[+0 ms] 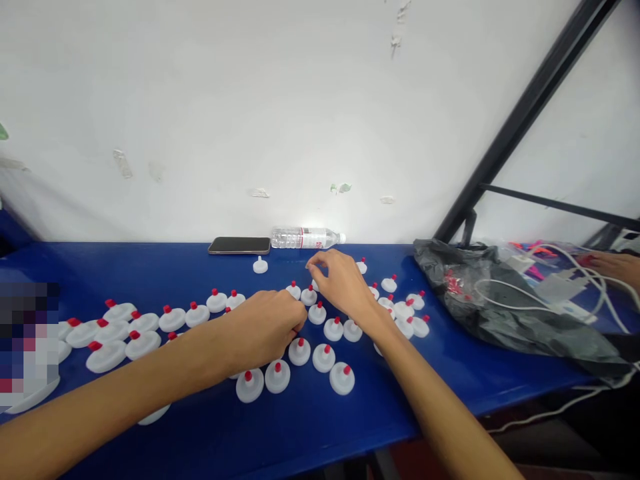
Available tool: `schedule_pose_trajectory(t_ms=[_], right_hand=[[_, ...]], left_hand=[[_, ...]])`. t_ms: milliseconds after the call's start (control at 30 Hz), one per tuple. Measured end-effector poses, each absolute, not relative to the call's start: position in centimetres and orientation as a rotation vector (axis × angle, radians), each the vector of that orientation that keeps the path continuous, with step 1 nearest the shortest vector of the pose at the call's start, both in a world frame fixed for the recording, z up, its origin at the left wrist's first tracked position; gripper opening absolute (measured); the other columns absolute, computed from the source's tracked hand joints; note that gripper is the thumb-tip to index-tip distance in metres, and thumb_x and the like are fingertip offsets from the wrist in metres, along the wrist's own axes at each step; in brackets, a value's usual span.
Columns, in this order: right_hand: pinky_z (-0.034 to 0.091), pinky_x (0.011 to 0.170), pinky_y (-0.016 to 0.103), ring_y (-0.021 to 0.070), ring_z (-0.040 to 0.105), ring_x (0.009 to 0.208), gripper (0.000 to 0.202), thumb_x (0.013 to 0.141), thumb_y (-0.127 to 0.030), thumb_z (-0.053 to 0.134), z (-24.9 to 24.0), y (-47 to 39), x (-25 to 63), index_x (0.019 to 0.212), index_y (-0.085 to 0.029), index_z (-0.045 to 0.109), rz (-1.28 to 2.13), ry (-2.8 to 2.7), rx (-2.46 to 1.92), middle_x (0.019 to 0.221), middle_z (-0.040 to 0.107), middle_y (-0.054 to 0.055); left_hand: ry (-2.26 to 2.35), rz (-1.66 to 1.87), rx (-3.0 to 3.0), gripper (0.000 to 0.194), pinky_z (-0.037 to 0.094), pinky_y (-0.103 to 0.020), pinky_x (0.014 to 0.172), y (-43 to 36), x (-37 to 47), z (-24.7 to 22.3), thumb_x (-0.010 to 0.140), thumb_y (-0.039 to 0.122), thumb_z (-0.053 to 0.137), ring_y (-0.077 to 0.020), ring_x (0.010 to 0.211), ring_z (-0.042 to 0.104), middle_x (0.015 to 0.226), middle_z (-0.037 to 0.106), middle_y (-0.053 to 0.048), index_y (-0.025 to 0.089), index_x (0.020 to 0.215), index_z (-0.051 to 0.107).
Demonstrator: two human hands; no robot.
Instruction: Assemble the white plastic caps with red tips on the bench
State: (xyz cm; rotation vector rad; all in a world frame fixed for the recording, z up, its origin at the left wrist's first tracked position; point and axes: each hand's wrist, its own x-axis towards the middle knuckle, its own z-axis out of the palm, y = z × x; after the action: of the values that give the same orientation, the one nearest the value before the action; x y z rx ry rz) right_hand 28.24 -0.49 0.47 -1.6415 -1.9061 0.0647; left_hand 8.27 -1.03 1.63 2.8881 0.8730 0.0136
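Many round white plastic caps with red nozzle tips (324, 358) stand upright on the blue table (200, 440). My left hand (273, 327) is closed among them, knuckles up. Its fingertips are hidden, just above a red-tipped cap (299, 351). My right hand (343, 280) is a little farther back, with thumb and finger curled to a pinch; what they hold, if anything, is too small to make out. Under that hand a white cap is partly covered. Toward the back, a white cap with a bare white nozzle (260, 266) stands apart.
A phone (239, 245) and a clear water bottle (300, 238) lie along the wall. To the right are a dark plastic bag (435, 257), a clear bag of small red pieces (457, 283) and white cables (515, 303). Another person's hand (613, 267) is at the far right.
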Motion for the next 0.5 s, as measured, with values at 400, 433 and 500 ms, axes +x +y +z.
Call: schedule_pose_trajectory(t_ms=[400, 433, 500], right_hand=[[0.054, 0.093, 0.031, 0.0213, 0.078, 0.107, 0.015, 0.106, -0.022, 0.068, 2.1, 0.5, 25.3, 0.118, -0.019, 0.077, 0.265, -2.049, -1.559, 0.113, 0.084, 0.006], [0.054, 0.09, 0.029, 0.0199, 0.078, 0.104, 0.018, 0.105, -0.025, 0.071, 2.2, 1.1, 24.6, 0.122, -0.02, 0.076, 0.298, -2.079, -1.55, 0.111, 0.085, 0.004], [0.054, 0.087, 0.029, 0.0208, 0.079, 0.103, 0.029, 0.103, -0.03, 0.076, 2.3, 2.5, 23.0, 0.13, -0.02, 0.074, 0.327, -2.122, -1.558, 0.109, 0.085, 0.004]], left_hand=[[0.981, 0.569, 2.888, 0.019, 0.041, -0.032, 0.062, -0.6, 4.1, 4.4, 0.095, 0.02, 0.056, -0.0196, 0.069, 0.067, 0.084, 0.077, -0.003, 0.023, 0.094, 0.075], [0.995, 0.667, 2.852, 0.022, 0.042, -0.032, 0.063, -0.1, 3.2, 4.5, 0.097, 0.025, 0.055, -0.0187, 0.069, 0.066, 0.087, 0.078, -0.003, 0.024, 0.098, 0.077], [1.026, 0.869, 2.768, 0.03, 0.045, -0.032, 0.065, 1.0, 1.5, 4.5, 0.101, 0.033, 0.052, -0.0173, 0.068, 0.064, 0.093, 0.079, -0.004, 0.024, 0.106, 0.08]])
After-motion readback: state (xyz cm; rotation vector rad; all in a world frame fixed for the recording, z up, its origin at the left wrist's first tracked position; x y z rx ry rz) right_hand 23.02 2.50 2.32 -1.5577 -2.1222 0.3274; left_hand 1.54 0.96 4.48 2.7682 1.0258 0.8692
